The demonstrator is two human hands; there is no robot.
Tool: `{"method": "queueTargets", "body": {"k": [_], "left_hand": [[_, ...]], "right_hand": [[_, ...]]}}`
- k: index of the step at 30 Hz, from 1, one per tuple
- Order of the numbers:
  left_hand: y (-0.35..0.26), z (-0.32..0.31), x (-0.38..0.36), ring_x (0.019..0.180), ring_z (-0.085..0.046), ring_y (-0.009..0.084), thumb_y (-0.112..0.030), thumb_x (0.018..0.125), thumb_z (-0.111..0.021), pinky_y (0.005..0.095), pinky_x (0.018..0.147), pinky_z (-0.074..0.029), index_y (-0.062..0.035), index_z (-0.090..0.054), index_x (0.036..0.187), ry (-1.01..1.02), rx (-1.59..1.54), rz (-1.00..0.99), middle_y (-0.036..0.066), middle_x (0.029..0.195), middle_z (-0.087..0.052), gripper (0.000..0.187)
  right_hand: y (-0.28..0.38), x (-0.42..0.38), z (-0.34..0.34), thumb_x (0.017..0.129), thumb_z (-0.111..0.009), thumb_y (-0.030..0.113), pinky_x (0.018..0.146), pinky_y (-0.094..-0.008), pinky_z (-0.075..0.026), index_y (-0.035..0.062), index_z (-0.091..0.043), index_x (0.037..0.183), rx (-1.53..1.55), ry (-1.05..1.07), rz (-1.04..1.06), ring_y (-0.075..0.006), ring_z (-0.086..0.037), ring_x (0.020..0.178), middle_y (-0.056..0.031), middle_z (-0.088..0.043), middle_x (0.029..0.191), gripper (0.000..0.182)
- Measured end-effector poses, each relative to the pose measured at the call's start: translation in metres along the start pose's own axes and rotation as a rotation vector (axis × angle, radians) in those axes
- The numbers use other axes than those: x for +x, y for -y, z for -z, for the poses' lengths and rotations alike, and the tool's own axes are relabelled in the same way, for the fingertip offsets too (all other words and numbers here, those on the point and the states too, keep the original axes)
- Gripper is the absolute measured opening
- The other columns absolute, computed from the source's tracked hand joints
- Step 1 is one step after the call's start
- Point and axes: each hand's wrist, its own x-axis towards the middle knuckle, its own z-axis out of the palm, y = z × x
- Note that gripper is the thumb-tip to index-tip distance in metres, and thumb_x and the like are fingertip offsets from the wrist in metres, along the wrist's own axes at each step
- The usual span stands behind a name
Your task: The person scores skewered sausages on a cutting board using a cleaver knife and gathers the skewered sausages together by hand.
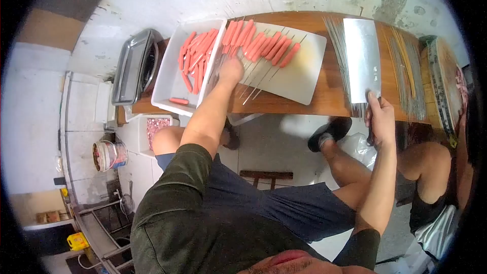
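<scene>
My left hand (pixel 232 69) is closed at the bare ends of a bunch of skewered sausages (pixel 236 33), beside the white bin; its fingertips are mostly hidden. To its right, more skewered sausages (pixel 269 47) lie slanted across a white cutting board (pixel 307 71), their metal skewers sticking out toward me. My right hand (pixel 381 116) grips the dark handle of a broad cleaver (pixel 361 56). The cleaver's blade lies flat over the table, next to a bundle of thin metal skewers (pixel 339 53). Loose sausages (pixel 199 50) are heaped in the white bin (pixel 165 83).
The wooden table (pixel 319 105) runs along a stained wall. Metal trays (pixel 133 68) stand at its left end. More skewers (pixel 408 76) and a round chopping block (pixel 441 81) are at the right, near another person's leg (pixel 428 165). A bucket (pixel 109 156) stands on the floor.
</scene>
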Motion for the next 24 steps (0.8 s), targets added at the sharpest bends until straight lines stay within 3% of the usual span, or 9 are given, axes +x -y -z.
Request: {"method": "queueTargets", "body": {"k": [4, 7, 10, 13, 16, 22, 24], "left_hand": [[-0.001, 0.002, -0.001, 0.097, -0.064, 0.0444, -0.014, 0.090, -0.044, 0.0535, 0.087, -0.050, 0.0018, -0.062, 0.102, -0.073, -0.155, 0.032, 0.030, 0.100, -0.066, 0.027], [0.005, 0.003, -0.001, 0.096, -0.063, 0.0470, -0.015, 0.091, -0.044, 0.0535, 0.087, -0.049, 0.0020, -0.061, 0.102, -0.084, -0.235, -0.060, 0.032, 0.099, -0.065, 0.027], [0.018, -0.002, 0.003, 0.073, -0.066, 0.0378, -0.016, 0.092, -0.048, 0.0454, 0.067, -0.052, -0.0013, -0.058, 0.095, -0.155, -0.377, -0.143, 0.022, 0.084, -0.067, 0.018], [0.012, 0.018, -0.008, 0.051, -0.051, 0.0181, -0.015, 0.093, -0.050, 0.0302, 0.046, -0.040, -0.0067, -0.053, 0.087, 0.297, -1.195, 0.164, 0.005, 0.068, -0.056, 0.011], [-0.002, 0.042, -0.030, 0.048, -0.034, 0.0053, -0.012, 0.094, -0.052, 0.0212, 0.041, -0.024, -0.0105, -0.050, 0.084, 0.451, -1.429, 0.199, -0.004, 0.064, -0.041, 0.011], [-0.021, 0.043, -0.055, 0.049, -0.036, 0.0053, -0.015, 0.094, -0.053, 0.0210, 0.041, -0.026, -0.0106, -0.053, 0.087, 0.598, -1.532, 0.178, -0.004, 0.065, -0.043, 0.008], [-0.028, 0.037, -0.058, 0.051, -0.036, 0.0055, -0.016, 0.096, -0.054, 0.0203, 0.044, -0.027, -0.0106, -0.058, 0.095, 0.550, -1.396, 0.202, -0.005, 0.066, -0.043, 0.007]], "right_hand": [[-0.002, 0.002, 0.002, 0.096, -0.062, 0.032, 0.041, -0.0233, -0.031, 0.0081, -0.056, 0.076, 0.023, 0.007, -0.004, -0.0071, -0.041, 0.042, 0.0028, -0.047, 0.055, 0.032], [-0.008, 0.007, 0.006, 0.096, -0.062, 0.032, 0.041, -0.0230, -0.031, 0.0079, -0.056, 0.076, 0.040, 0.010, 0.000, -0.0071, -0.041, 0.043, 0.0026, -0.047, 0.055, 0.032], [-0.004, 0.007, 0.005, 0.096, -0.062, 0.032, 0.041, -0.0230, -0.031, 0.0083, -0.057, 0.076, -0.017, -0.012, -0.006, -0.0071, -0.041, 0.042, 0.0028, -0.047, 0.055, 0.032], [-0.007, 0.009, 0.005, 0.096, -0.062, 0.032, 0.041, -0.0234, -0.031, 0.0086, -0.055, 0.075, -0.021, 0.003, 0.000, -0.0074, -0.041, 0.042, 0.0027, -0.047, 0.055, 0.033], [-0.007, 0.010, 0.003, 0.096, -0.062, 0.032, 0.041, -0.0236, -0.031, 0.0089, -0.053, 0.073, -0.023, 0.005, -0.008, -0.0076, -0.042, 0.042, 0.0023, -0.047, 0.055, 0.034], [-0.005, 0.006, -0.002, 0.096, -0.062, 0.032, 0.041, -0.0234, -0.032, 0.0094, -0.052, 0.072, -0.035, 0.012, 0.018, -0.0080, -0.042, 0.042, 0.0019, -0.047, 0.056, 0.035], [-0.003, 0.005, -0.003, 0.096, -0.062, 0.032, 0.041, -0.0235, -0.032, 0.0094, -0.051, 0.072, -0.031, 0.008, 0.011, -0.0081, -0.042, 0.042, 0.0019, -0.047, 0.056, 0.035]]}}
